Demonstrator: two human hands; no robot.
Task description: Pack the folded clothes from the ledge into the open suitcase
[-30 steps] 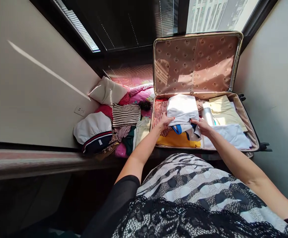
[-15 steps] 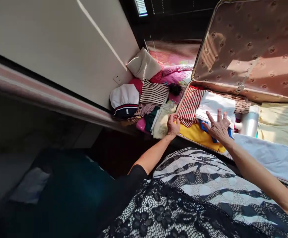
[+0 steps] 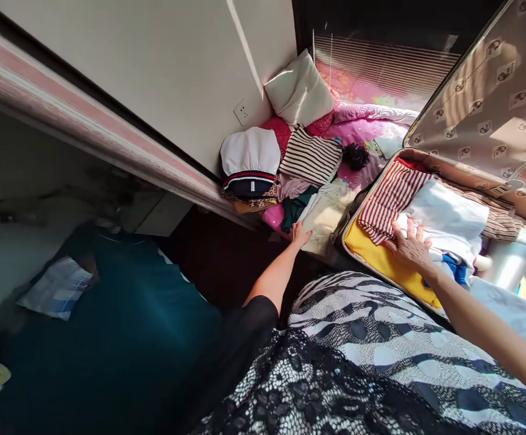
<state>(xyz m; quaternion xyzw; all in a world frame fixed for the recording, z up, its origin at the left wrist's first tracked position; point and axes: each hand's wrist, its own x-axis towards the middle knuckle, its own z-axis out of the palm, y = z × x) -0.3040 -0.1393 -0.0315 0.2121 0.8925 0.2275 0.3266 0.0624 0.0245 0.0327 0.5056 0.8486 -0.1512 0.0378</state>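
Observation:
An open suitcase (image 3: 494, 103) lies on the right, its patterned lid upright. Inside are a red-and-white striped garment (image 3: 392, 196), a yellow cloth (image 3: 381, 260), a folded white garment (image 3: 448, 214) and a silver flask (image 3: 508, 263). My right hand (image 3: 410, 246) rests flat, fingers spread, on the folded white garment. My left hand (image 3: 300, 232) is outside the suitcase, fingers extended onto a cream folded cloth (image 3: 324, 214) at the front of the clothes pile.
A heap of clothes sits left of the suitcase: a black-and-white striped top (image 3: 311, 157), a white and navy garment (image 3: 249, 163), a dark green piece (image 3: 295, 208). A cream pillow (image 3: 299, 90) leans on the wall. A pink-edged ledge (image 3: 86, 127) crosses the left.
The view has swung left. My left hand left the suitcase and reached to the cream cloth in the pile. My right hand settled flat on the white garment.

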